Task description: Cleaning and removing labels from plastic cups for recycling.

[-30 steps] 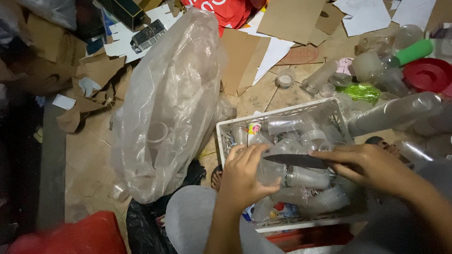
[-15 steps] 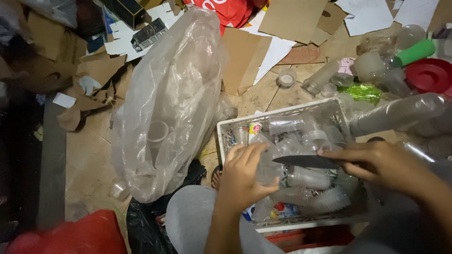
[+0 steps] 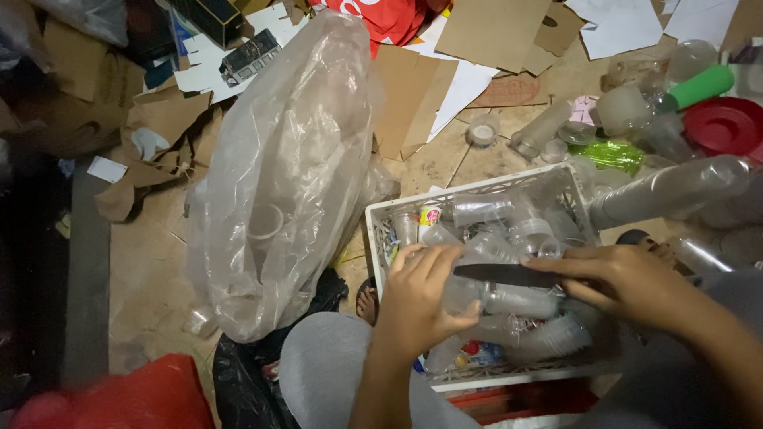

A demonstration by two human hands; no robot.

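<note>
My left hand (image 3: 421,298) grips a clear plastic bottle (image 3: 509,300) that lies across a white plastic crate (image 3: 469,193). My right hand (image 3: 628,282) holds a dark-bladed knife (image 3: 505,275), its blade lying flat along the bottle's upper side and pointing left towards my left fingers. The crate is full of several clear plastic bottles and cups. It sits just beyond my grey-clad knees (image 3: 326,373).
A big clear plastic bag (image 3: 278,175) stands left of the crate, a black bag (image 3: 242,377) at its foot. Cardboard and paper scraps (image 3: 493,32) litter the floor. Clear bottles, a red lid (image 3: 725,123) and a green-capped bottle (image 3: 699,86) lie at the right.
Both hands stay over the crate; the knife blade has shifted slightly along the bottle. Nothing else has moved.
</note>
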